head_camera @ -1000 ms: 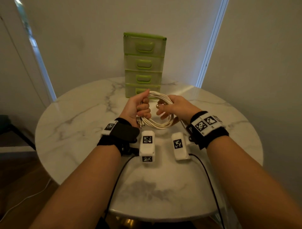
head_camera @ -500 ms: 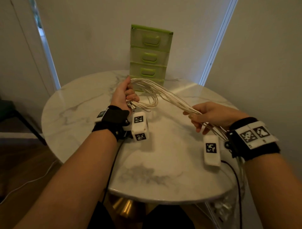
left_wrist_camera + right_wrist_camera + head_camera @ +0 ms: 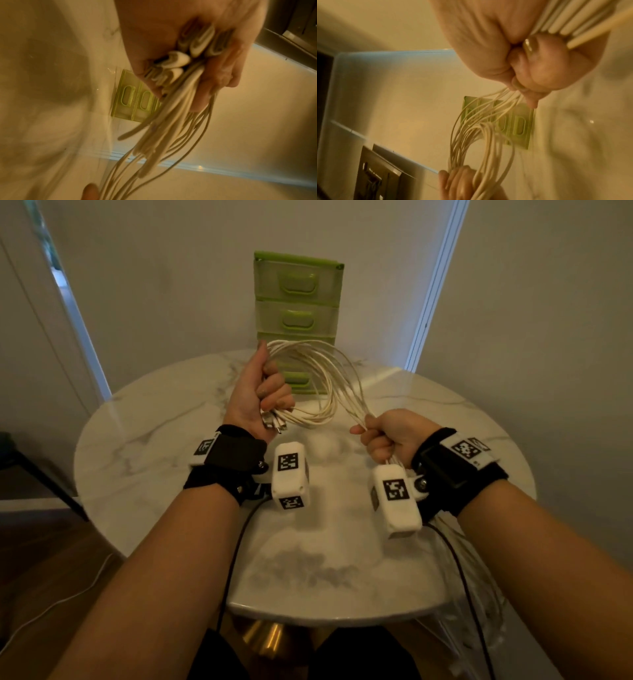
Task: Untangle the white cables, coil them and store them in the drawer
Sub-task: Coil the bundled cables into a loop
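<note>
Between left hand (image 3: 255,392) and right hand (image 3: 394,436), white cables (image 3: 325,378) arched crosswise.

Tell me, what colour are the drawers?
Green drawers, with brighter green handles; the head view shows them best.

A round white marble table (image 3: 171,446) carries a green drawer unit (image 3: 298,313) at its far edge.
</note>
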`<act>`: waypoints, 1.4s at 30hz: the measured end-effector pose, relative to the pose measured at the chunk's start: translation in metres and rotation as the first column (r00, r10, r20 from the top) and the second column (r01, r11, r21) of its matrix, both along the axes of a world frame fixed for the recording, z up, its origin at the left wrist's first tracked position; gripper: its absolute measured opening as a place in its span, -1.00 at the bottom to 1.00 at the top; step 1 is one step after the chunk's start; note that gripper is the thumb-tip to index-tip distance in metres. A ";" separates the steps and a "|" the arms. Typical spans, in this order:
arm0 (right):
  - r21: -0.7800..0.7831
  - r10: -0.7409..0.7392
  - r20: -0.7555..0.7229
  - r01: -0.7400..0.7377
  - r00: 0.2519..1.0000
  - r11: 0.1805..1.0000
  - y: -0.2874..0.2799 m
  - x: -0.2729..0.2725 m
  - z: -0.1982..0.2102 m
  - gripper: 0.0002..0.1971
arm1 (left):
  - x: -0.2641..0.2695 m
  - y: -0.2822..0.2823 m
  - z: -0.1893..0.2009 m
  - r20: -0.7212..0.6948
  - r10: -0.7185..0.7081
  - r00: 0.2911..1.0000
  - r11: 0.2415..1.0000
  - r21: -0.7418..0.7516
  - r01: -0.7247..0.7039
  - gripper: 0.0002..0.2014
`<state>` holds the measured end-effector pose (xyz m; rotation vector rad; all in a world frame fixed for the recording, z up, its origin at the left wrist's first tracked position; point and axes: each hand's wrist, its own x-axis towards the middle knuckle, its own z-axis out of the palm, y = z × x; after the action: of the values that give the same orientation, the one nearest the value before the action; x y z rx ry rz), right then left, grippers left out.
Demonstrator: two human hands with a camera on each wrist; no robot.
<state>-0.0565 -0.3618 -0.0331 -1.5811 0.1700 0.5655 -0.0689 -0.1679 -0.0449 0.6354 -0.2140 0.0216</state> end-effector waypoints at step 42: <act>-0.084 -0.023 0.525 0.079 0.851 0.993 0.026 0.022 0.018 -0.72 | 0.002 0.010 -0.001 0.014 0.287 0.958 0.958 -0.002 -0.287 -0.38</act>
<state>-0.0348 -0.3361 -0.0147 -1.7698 -0.1759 0.0653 -0.0669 -0.1580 -0.0458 0.6619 -0.1337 0.3062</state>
